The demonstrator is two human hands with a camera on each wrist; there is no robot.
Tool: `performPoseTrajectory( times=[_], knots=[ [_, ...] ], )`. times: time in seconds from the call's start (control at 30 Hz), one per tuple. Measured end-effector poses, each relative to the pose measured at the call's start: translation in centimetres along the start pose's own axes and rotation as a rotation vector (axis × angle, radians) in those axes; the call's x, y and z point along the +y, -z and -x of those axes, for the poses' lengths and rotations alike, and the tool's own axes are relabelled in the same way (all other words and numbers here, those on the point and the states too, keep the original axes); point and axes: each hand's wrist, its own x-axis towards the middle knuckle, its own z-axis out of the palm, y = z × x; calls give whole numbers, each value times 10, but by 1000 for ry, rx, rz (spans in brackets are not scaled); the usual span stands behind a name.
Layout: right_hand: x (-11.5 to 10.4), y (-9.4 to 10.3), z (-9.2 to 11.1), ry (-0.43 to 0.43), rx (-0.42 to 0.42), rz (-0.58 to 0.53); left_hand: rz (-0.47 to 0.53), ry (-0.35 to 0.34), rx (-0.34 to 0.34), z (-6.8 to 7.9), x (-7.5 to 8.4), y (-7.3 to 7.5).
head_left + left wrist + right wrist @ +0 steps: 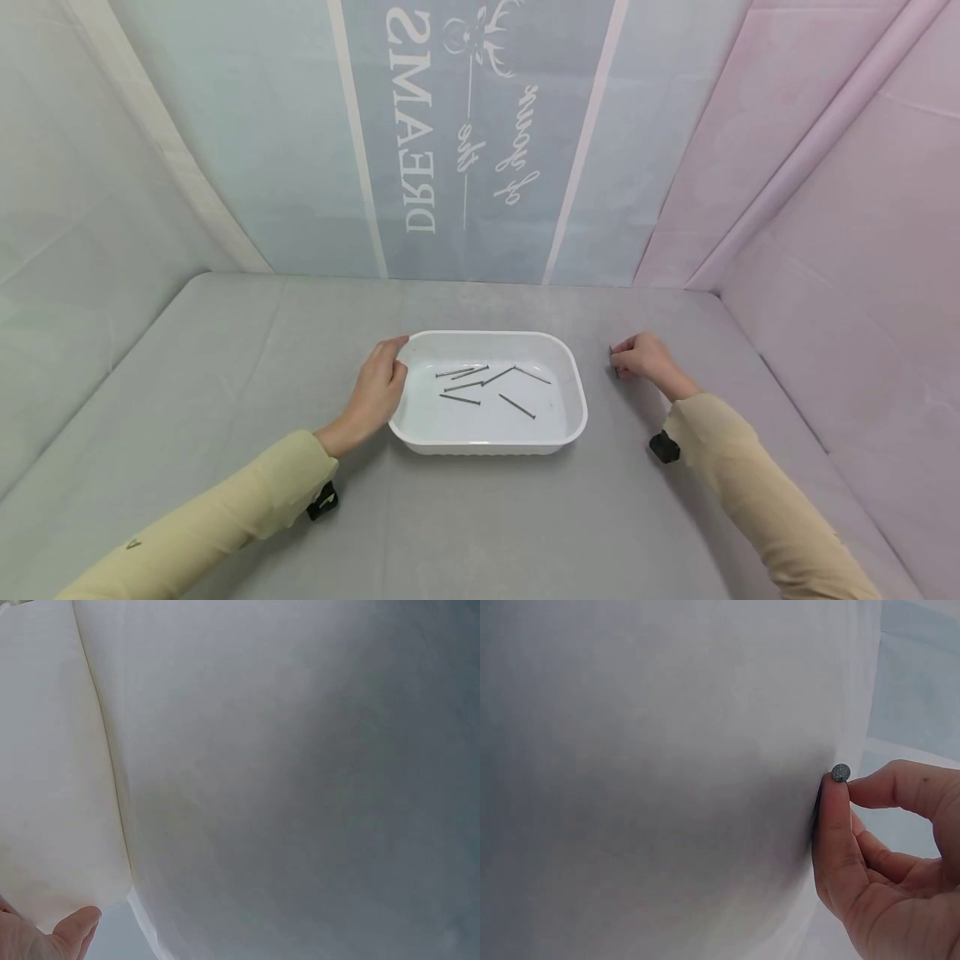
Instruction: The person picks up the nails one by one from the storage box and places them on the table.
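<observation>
A white rectangular plastic tray [487, 444] stands on the grey surface, with several loose nails [517, 406] scattered over its floor. At the tray's left side my left hand [375, 385] grips the rim near the far corner. The left wrist view catches only some fingers [79, 926] against the tray's outer wall [60, 765]. To the right of the tray, my right hand [643, 358] is low over the surface and pinches a nail between thumb and forefinger. In the right wrist view the round nail head [841, 773] shows at the fingertips; most of its shank is hidden.
A grey cloth [480, 517] covers the flat work surface. Behind it hangs a pale blue fabric panel [480, 242] with mirrored lettering, and light cloth walls [847, 250] close off both sides. A black wrist device [664, 447] sits under the right sleeve.
</observation>
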Motion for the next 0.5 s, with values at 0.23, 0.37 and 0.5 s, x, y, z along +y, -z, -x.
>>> performPoseTrajectory(
  times=[0.23, 0.37, 0.5],
  knots=[
    [-1, 0, 0, -26, 5, -16, 0, -3, 1, 0, 1, 1],
    [-2, 0, 1, -31, 1, -3, 0, -12, -1, 0, 0, 2],
    [-3, 2, 2, -42, -22, -7, 6, -11, -6, 0, -1, 2]
  ],
)
